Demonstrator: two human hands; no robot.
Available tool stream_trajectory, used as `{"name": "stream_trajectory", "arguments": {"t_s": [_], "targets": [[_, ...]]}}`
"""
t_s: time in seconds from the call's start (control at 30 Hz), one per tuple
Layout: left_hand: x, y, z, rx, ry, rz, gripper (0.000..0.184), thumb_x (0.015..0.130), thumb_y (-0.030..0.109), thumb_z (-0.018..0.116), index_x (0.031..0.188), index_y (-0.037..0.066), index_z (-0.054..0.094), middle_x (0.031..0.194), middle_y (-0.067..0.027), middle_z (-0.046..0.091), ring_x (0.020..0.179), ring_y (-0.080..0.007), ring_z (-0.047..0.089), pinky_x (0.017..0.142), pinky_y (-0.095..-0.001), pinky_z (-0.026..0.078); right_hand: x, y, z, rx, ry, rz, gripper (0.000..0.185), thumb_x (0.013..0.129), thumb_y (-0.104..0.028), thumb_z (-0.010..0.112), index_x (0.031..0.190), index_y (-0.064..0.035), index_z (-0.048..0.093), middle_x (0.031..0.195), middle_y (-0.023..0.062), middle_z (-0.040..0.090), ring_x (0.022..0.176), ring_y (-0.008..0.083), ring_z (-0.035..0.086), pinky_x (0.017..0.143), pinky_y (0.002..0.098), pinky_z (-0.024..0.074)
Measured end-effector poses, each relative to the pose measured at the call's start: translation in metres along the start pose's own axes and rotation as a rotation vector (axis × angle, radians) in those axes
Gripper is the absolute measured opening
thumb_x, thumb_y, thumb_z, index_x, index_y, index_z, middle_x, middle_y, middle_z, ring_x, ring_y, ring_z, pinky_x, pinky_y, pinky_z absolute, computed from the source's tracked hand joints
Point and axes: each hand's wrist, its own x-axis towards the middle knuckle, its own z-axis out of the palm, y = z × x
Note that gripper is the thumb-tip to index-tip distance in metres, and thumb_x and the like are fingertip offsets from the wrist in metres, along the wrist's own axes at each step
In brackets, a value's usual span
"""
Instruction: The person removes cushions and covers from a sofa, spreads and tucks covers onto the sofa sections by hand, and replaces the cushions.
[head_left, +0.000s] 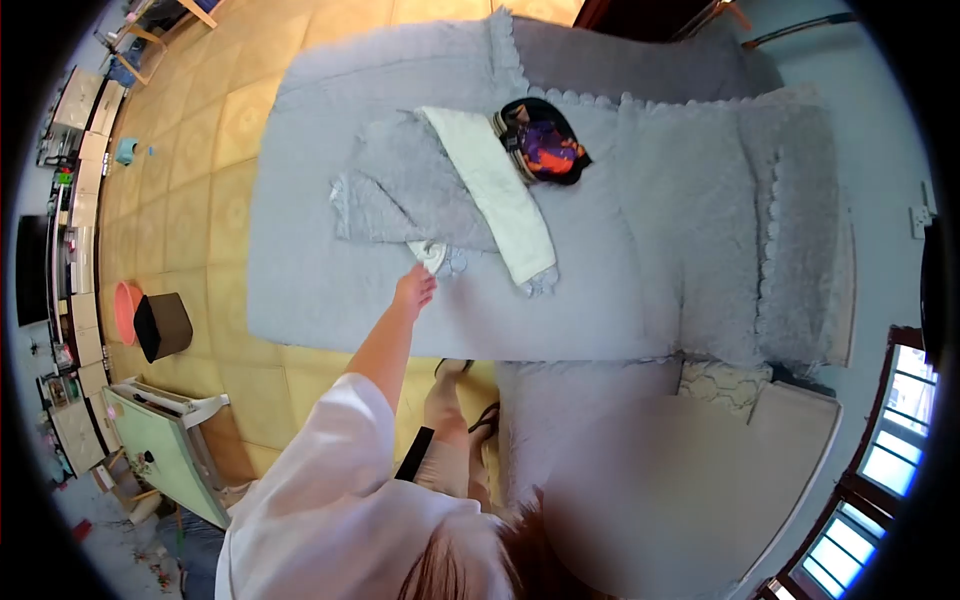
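My left hand (417,289) reaches over the near side of the bed, fingers curled. Its fingertips meet a turned-up white corner of a grey plush cloth (405,185) and appear to pinch it. This cloth lies partly folded, with ruffled trim at its left end. A long white strip (495,200), with lacy trim at its near end, runs slantwise along its right side. Beyond the strip sits a dark bundle or bag (545,140) with orange and purple patterned fabric in it. My right hand is out of sight.
The bed (300,270) has a grey plush cover with scalloped edging. At the lower right, a padded seat or smaller bed (580,420) adjoins it, partly blurred. On the tiled floor stand a dark box (165,327) and a pink basin (127,312). A light green panel (150,450) is nearer.
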Motion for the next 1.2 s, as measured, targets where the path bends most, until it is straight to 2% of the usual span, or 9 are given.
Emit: {"name": "stream_trajectory", "arguments": {"t_s": [0.17,0.27,0.37,0.43,0.67,0.87,0.93,1.0,1.2], "targets": [[0.086,0.042,0.040,-0.055,0.275,0.033,0.050,0.070,0.046,0.064,0.097,0.006,0.052,0.083,-0.0070,0.050,0.076,-0.0192,0.050,0.063,-0.0375,0.043,0.010,-0.009,0.044,-0.137,0.076,-0.011,0.041,0.089,-0.022,0.047,0.124,-0.0017,0.038,0.112,0.0144,0.053,0.100,0.0255,0.053,0.081,0.0346,0.0452],[0.118,0.044,0.037,-0.183,0.185,0.129,0.036,0.069,0.035,0.064,0.086,0.005,0.053,0.078,-0.0080,0.049,0.070,-0.0203,0.048,0.057,-0.0354,0.043,0.011,-0.015,0.048,-0.171,0.114,0.033,0.047,0.086,-0.022,0.051,0.125,-0.0014,0.036,0.114,0.0161,0.050,0.102,0.0274,0.051,0.083,0.0359,0.0443],[0.114,0.048,0.048,-0.283,0.496,0.133,0.021,0.071,0.025,0.056,0.073,0.005,0.052,0.070,-0.0075,0.049,0.062,-0.0186,0.046,0.050,-0.0314,0.040,0.007,-0.017,0.047,-0.176,0.146,0.080,0.054,0.082,-0.023,0.055,0.127,-0.0011,0.033,0.116,0.0178,0.047,0.104,0.0294,0.049,0.084,0.0372,0.0433],[0.081,0.036,0.037,0.088,0.300,0.417,0.018,0.073,0.021,0.051,0.069,0.004,0.052,0.066,-0.0066,0.049,0.059,-0.0171,0.045,0.049,-0.0309,0.038,0.004,-0.018,0.048,-0.192,0.157,0.081,0.059,0.080,-0.023,0.057,0.128,-0.0009,0.031,0.118,0.0189,0.045,0.106,0.0307,0.047,0.085,0.0380,0.0427],[-0.113,0.018,0.005,0.316,-0.058,0.279,0.019,0.077,0.021,0.051,0.083,0.004,0.057,0.072,-0.0039,0.055,0.066,-0.0153,0.051,0.060,-0.0280,0.042,0.005,-0.044,0.061,-0.365,0.193,-0.085,0.076,0.072,-0.023,0.066,0.131,-0.0001,0.025,0.124,0.0228,0.039,0.111,0.0353,0.042,0.089,0.0410,0.0404],[-0.277,0.027,0.013,0.843,-0.561,0.303,0.029,0.076,0.022,0.052,0.091,-0.002,0.058,0.078,-0.0111,0.061,0.072,-0.0158,0.057,0.064,-0.0293,0.044,0.003,-0.143,0.138,-0.873,0.331,-0.826,0.099,0.058,-0.023,0.076,0.135,-0.0020,0.017,0.128,0.0282,0.032,0.116,0.0418,0.035,0.092,0.0451,0.0381],[-0.327,0.046,0.041,1.387,-0.703,0.202,0.032,0.075,0.023,0.054,0.096,-0.001,0.058,0.081,-0.0185,0.060,0.073,-0.0228,0.058,0.066,-0.0317,0.045,-0.016,-0.179,0.172,-0.785,0.382,-0.968,0.082,0.063,-0.021,0.071,0.132,-0.0052,0.029,0.128,0.0237,0.037,0.119,0.0391,0.034,0.092,0.0454,0.0383],[-0.352,0.016,0.046,1.148,-0.947,0.738,0.032,0.075,0.024,0.054,0.095,0.000,0.057,0.083,-0.0192,0.059,0.073,-0.0311,0.057,0.069,-0.0363,0.044,-0.010,-0.195,0.175,-1.078,0.326,-1.300,0.064,0.066,-0.019,0.068,0.123,-0.0059,0.043,0.123,0.0194,0.045,0.119,0.0339,0.037,0.092,0.0430,0.0381],[-0.412,0.031,0.078,1.049,-1.267,0.930,0.030,0.074,0.020,0.056,0.097,0.000,0.056,0.086,-0.0185,0.059,0.078,-0.0313,0.056,0.073,-0.0373,0.044,-0.030,-0.143,0.129,-0.387,0.497,-1.053,0.031,0.071,-0.010,0.063,0.099,0.0005,0.059,0.094,0.0146,0.063,0.087,0.0253,0.061,0.075,0.0315,0.0461]]}}
